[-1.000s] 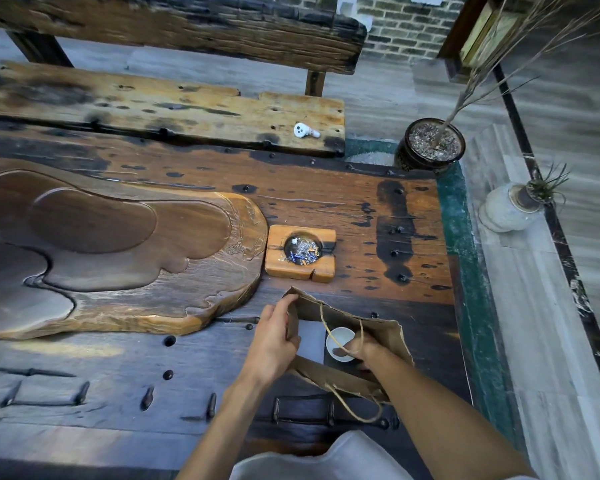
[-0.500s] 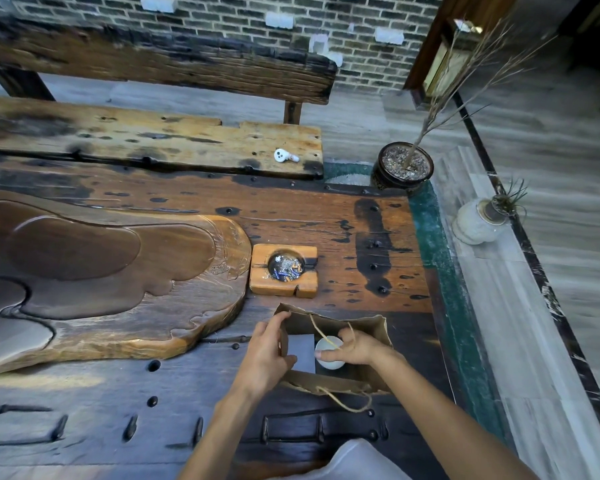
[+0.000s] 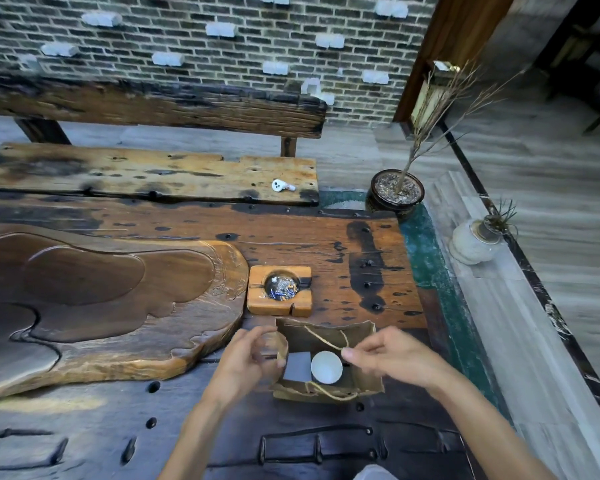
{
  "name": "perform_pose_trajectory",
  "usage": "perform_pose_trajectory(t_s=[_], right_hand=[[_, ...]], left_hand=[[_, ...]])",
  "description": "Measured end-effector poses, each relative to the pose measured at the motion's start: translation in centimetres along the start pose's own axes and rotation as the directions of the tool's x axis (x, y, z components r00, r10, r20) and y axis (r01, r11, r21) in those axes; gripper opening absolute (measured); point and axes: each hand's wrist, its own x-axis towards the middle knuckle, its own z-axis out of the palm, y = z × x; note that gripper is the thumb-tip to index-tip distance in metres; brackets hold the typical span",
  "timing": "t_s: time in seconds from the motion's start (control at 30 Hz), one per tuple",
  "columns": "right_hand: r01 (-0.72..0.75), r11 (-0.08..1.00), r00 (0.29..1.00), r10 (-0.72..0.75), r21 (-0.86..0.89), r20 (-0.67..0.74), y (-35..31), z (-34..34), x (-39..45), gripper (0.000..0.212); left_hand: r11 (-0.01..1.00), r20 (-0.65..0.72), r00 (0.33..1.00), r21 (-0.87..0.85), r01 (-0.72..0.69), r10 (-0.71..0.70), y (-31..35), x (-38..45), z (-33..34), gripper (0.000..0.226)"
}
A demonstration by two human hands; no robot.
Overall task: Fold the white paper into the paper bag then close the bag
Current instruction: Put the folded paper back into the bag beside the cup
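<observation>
A: Right, nearest first: the bag (image 3: 326,358) stands open-mouthed on the surface (image 3: 378,445), between both hands. Inside I see a flat white paper (image 3: 297,367) and beside it a round white cup (image 3: 326,367).

B: And the hands?

A: The left hand (image 3: 245,358) curls around the bag's left edge, fingers bent on the folded-in wall; it is blurred, so I cannot tell how firm that hold is. The right hand (image 3: 392,355) pinches the far string (image 3: 326,337) between thumb and fingertip, over the bag's right side.

B: So the paper looks to be in already. Closing comes next?

A: That is my reading. To do it well, I would let the left steady the wall, draw the far string toward the near string (image 3: 329,393), and bring both rims together evenly so the cup does not tip.

B: Anything in the way?

A: Just beyond the bag sits a wooden ashtray (image 3: 279,291), near but apart. Further left lies the carved tray (image 3: 101,306). A white earbud (image 3: 281,186) rests on the bench (image 3: 153,174) well behind.
</observation>
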Motion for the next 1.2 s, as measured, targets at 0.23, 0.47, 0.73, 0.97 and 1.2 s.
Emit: perform_pose_trajectory(t_s=[0.23, 0.47, 0.73, 0.97, 1.2], right_hand=[[0.024, 0.924, 0.989, 0.035, 0.381, -0.147, 3.7, -3.6, 0.2, 0.068], [-0.287, 0.630, 0.922, 0.385, 0.722, 0.030, 10.3, 0.0, 7.0, 0.090], [-0.445, 0.611, 0.838, 0.541, 0.655, 0.065, 9.2, 2.1, 9.4, 0.086], [-0.463, 0.612, 0.854, 0.501, 0.642, 0.138, 8.0, 2.3, 9.8, 0.057], [-0.393, 0.541, 0.897, 0.406, 0.743, 0.178, 9.8, 2.0, 10.3, 0.019]], left_hand=[[0.960, -0.015, 0.979, -0.197, 0.197, -0.203, -0.3, 1.2, -1.0, 0.022], [0.703, 0.284, 0.815, -0.412, 0.579, -0.505, -1.8, 4.6, 1.9, 0.067], [0.655, 0.330, 0.713, -0.283, 0.700, -0.619, -2.8, 6.2, 4.8, 0.078], [0.633, 0.439, 0.686, -0.288, 0.719, -0.580, -6.7, 7.7, 5.0, 0.086], [0.621, 0.463, 0.738, -0.407, 0.669, -0.491, -5.8, 6.3, 4.5, 0.039]])
